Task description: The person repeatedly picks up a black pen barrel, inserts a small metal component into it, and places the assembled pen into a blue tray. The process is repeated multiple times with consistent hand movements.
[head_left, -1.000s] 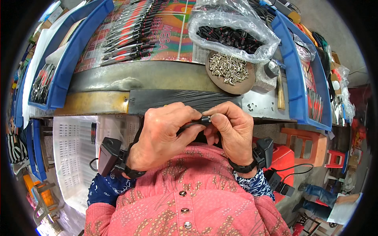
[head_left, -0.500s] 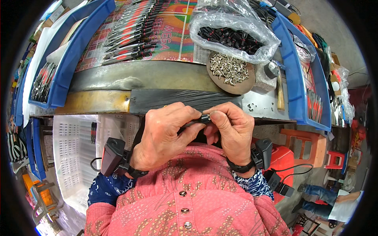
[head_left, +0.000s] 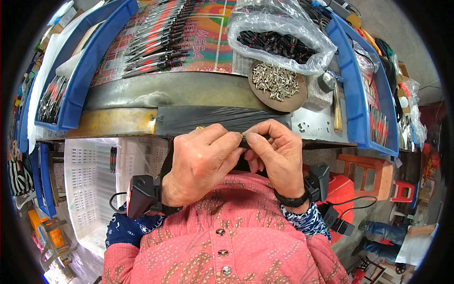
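Note:
At the front edge of the workbench, my left hand (head_left: 198, 158) and my right hand (head_left: 280, 156) meet, fingertips almost touching. Both are closed in a pinch on a small black pen part (head_left: 244, 141), of which only a bit shows between the fingers. Just beyond my right hand lies a round dish (head_left: 299, 103) full of small silver metal pieces. Behind it an open clear plastic bag (head_left: 326, 52) holds many black pen barrels (head_left: 279, 46) with red marks. Finished-looking black, red and silver pens (head_left: 153, 47) lie in rows at the far left.
Blue bins with pens stand on the left (head_left: 78, 94) and the right (head_left: 354, 94). A stone block (head_left: 318, 97) carries a dark-capped jar (head_left: 326, 82), beside a wooden-handled tool (head_left: 337, 113). A white crate (head_left: 87, 189) sits below the bench at left; an orange stool (head_left: 364, 163) is at right.
The fingers have closed further over the black pen part, so less of it shows. My right hand has shifted slightly up and left.

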`<action>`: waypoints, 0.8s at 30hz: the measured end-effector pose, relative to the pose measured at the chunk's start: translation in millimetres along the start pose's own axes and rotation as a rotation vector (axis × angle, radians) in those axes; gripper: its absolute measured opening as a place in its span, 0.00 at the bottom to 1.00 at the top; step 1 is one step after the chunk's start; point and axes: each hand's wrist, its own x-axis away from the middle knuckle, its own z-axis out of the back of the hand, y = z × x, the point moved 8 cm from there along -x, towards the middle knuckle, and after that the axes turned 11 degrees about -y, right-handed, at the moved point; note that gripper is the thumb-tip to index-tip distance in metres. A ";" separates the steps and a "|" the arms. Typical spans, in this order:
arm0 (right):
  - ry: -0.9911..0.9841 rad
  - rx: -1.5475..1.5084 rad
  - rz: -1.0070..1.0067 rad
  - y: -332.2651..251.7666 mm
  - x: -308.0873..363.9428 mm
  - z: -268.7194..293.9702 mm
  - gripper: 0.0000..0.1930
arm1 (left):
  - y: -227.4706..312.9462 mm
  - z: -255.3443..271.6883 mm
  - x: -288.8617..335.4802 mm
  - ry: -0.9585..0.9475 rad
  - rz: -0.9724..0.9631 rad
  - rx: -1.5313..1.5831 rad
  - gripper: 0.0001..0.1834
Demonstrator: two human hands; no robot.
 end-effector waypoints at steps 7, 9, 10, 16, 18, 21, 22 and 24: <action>-0.035 0.020 -0.009 0.7 -4.2 2.6 0.04 | 3.3 -1.1 0.6 -0.013 -0.018 -0.017 0.10; -0.036 0.002 -0.005 1.7 -3.4 3.1 0.05 | 4.4 -1.0 0.7 -0.022 -0.027 -0.022 0.09; -0.039 -0.014 0.011 1.6 -3.0 3.0 0.05 | 4.2 -1.4 0.4 -0.030 -0.024 -0.018 0.09; 0.000 -0.056 0.073 4.5 -1.1 3.1 0.06 | -2.2 -1.0 -1.5 -0.043 0.042 0.056 0.09; 0.003 -0.086 0.061 6.9 -1.4 2.7 0.07 | -3.1 -0.5 -2.1 -0.039 0.053 0.063 0.09; -0.019 -0.135 0.034 7.9 -2.1 3.2 0.07 | -4.4 0.0 -2.0 -0.047 0.062 0.095 0.10; -0.027 -0.149 0.023 8.1 -2.3 3.3 0.07 | -5.1 0.0 -1.6 -0.054 0.066 0.110 0.10; -0.032 -0.145 0.006 8.2 -2.0 3.0 0.07 | -5.5 -0.6 -1.0 -0.059 0.071 0.110 0.10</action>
